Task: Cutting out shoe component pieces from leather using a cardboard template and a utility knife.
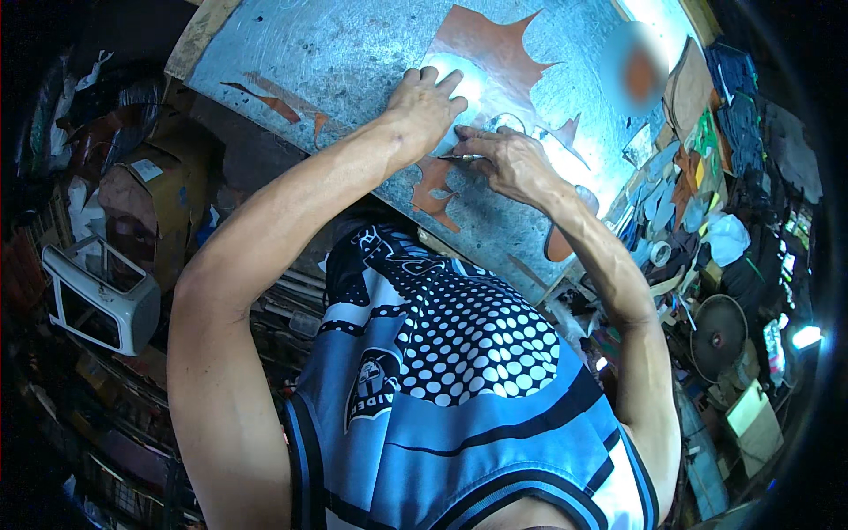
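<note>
My left hand (421, 108) lies on the metal-topped table (309, 53), fingers spread and pressing down where bright glare hides what is under them. Just to its right, my right hand (512, 163) is closed around a slim knife (464, 157), its thin blade pointing left. A brown leather sheet (486, 44) with curved cut-outs stretches away beyond both hands. Below the blade, near the table's front edge, lies a jagged leather scrap (433, 193). A small round-edged thing (508, 122) rests by my right knuckles; its kind is unclear.
More leather scraps (276, 106) lie at the table's left. A brown rounded piece (558, 245) sits under my right forearm. Stacked material and cut pieces (685, 190) crowd the right side, with a round fan (718, 336) lower down. Cardboard boxes (155, 190) and a white frame (102, 296) stand left.
</note>
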